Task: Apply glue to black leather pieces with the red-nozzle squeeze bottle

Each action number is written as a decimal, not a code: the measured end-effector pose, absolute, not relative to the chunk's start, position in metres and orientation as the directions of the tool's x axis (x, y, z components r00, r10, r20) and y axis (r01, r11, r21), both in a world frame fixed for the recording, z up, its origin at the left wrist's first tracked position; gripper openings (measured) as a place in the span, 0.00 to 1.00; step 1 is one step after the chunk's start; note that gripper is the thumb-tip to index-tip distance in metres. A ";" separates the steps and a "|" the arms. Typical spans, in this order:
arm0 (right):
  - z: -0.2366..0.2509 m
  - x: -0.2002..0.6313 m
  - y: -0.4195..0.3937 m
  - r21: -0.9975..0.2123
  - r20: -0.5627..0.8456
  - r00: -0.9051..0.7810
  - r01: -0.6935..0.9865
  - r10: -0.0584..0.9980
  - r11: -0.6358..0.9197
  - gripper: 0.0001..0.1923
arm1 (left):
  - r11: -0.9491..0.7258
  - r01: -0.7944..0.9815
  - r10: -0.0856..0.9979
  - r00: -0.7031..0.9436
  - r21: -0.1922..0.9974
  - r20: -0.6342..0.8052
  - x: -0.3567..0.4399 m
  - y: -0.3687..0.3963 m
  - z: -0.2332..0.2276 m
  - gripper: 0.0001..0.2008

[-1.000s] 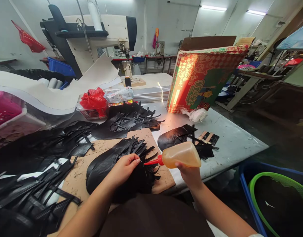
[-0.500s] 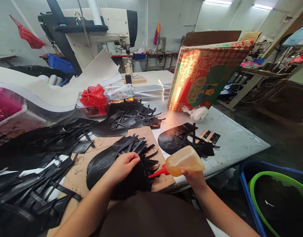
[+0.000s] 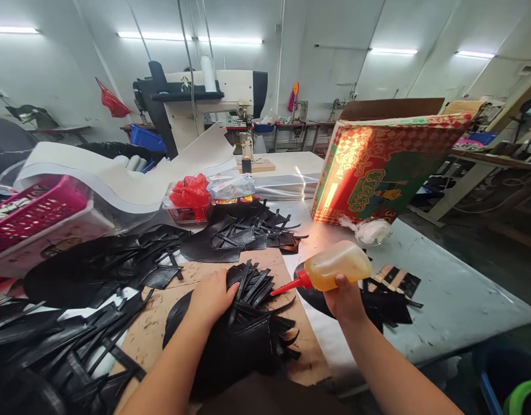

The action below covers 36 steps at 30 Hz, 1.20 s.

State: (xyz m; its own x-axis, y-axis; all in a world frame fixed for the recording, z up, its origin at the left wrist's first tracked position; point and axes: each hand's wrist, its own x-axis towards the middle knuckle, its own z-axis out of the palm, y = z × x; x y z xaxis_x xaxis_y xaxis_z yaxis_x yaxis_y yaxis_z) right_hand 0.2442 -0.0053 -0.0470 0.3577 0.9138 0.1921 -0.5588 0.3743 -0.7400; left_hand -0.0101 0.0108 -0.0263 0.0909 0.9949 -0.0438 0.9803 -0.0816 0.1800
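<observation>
Now the left hand [image 3: 211, 297] pins black leather strips [image 3: 248, 288]; the right hand [image 3: 345, 300], at three o'clock, clenches an amber squeeze bottle [image 3: 334, 271], red nozzle poised.

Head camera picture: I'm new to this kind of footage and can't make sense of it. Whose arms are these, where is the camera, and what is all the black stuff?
The camera sits on a person's head and looks forward and down, so the two bare arms at the bottom are that person's own. The left hand presses on a stack of black cut leather pieces with fringe-like strips, lying on a brown cardboard sheet. The right hand holds an orange squeeze bottle in a closed grip, its red nozzle pointing toward the stack. More black pieces cover the work table. Behind stand a patterned cardboard box, a pink basket, a red plastic bag and a sewing machine.
</observation>
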 end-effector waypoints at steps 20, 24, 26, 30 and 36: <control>-0.034 0.189 0.068 -0.823 0.339 0.197 -0.412 0.920 0.391 0.32 | -0.153 0.969 0.886 0.048 0.194 0.461 -0.006 0.000 -0.041 0.11; -0.035 0.184 0.073 -0.846 0.392 0.172 -0.318 0.904 0.428 0.32 | -0.143 0.975 0.880 0.048 0.167 0.473 -0.006 0.000 -0.041 0.12; -0.035 0.184 0.076 -0.851 0.409 0.160 -0.288 0.898 0.439 0.32 | -0.140 0.976 0.877 0.044 0.168 0.478 -0.005 0.000 -0.041 0.12; -0.033 0.183 0.078 -0.859 0.422 0.142 -0.252 0.895 0.445 0.33 | -0.142 0.975 0.872 0.042 0.171 0.487 -0.004 -0.001 -0.040 0.12; -0.031 0.179 0.076 -0.896 0.386 0.176 -0.161 0.905 0.414 0.38 | -0.146 0.977 0.870 0.053 0.155 0.490 -0.003 -0.003 -0.040 0.13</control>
